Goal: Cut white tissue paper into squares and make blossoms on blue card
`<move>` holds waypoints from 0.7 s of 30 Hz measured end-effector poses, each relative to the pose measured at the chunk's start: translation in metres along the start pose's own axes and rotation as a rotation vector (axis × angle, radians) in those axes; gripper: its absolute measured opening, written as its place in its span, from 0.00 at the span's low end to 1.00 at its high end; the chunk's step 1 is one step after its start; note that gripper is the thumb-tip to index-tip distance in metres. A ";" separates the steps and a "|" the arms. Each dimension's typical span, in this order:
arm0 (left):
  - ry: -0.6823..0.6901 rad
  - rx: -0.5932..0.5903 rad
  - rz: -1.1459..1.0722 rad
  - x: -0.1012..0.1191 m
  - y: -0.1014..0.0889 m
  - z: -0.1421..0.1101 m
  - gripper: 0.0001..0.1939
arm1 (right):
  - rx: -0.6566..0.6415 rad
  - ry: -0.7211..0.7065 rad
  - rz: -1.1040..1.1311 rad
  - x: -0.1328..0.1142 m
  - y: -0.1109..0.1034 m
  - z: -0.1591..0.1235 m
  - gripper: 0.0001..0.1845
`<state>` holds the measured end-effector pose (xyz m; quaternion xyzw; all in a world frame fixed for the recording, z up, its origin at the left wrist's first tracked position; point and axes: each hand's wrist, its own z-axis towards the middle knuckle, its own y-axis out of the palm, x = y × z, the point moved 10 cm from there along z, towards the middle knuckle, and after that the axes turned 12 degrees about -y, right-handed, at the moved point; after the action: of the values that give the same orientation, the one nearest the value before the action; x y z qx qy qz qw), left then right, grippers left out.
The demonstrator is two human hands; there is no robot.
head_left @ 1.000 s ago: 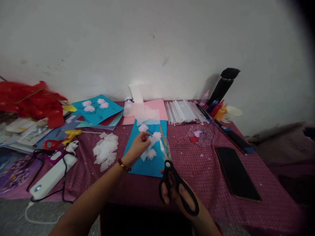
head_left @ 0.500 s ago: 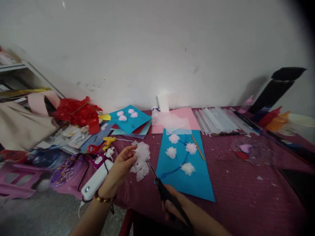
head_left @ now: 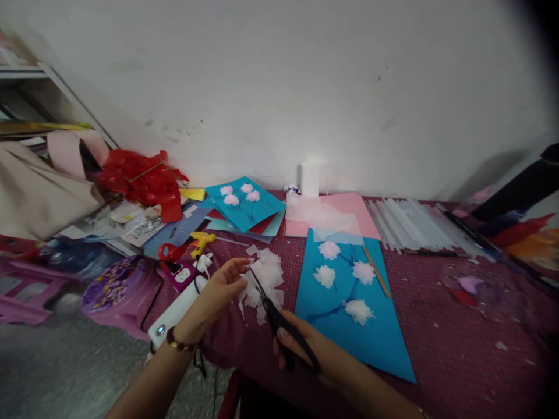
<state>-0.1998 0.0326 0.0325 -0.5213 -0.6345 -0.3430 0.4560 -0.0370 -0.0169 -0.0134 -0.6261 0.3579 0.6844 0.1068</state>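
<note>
One pair of black-handled scissors (head_left: 273, 316) is gripped in the right hand (head_left: 312, 338) in the head view, tips just beside the left hand's curled fingers; whether those pinch anything, I cannot tell. White paper pieces (head_left: 271, 273) lie between the left hand (head_left: 222, 286) and a blue sheet (head_left: 371, 343) bearing four fluffy flowers (head_left: 359, 312).

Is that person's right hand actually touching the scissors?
Touching. The head camera's view shows it plainly: the right hand grips the scissors by their black handles, with the fingers and thumb against them.
</note>
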 end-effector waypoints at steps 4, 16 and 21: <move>-0.006 -0.046 0.025 -0.003 0.004 0.009 0.22 | 0.013 -0.022 0.036 0.002 -0.001 0.005 0.27; -0.344 -0.139 -0.114 -0.044 0.004 0.021 0.19 | 0.138 -0.063 0.030 0.000 -0.022 0.012 0.28; -0.377 -0.144 -0.091 -0.052 0.001 0.024 0.15 | 0.160 -0.046 0.088 0.003 -0.027 0.012 0.27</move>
<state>-0.2021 0.0367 -0.0245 -0.5781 -0.7054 -0.3043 0.2749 -0.0313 0.0089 -0.0267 -0.5833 0.4359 0.6720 0.1346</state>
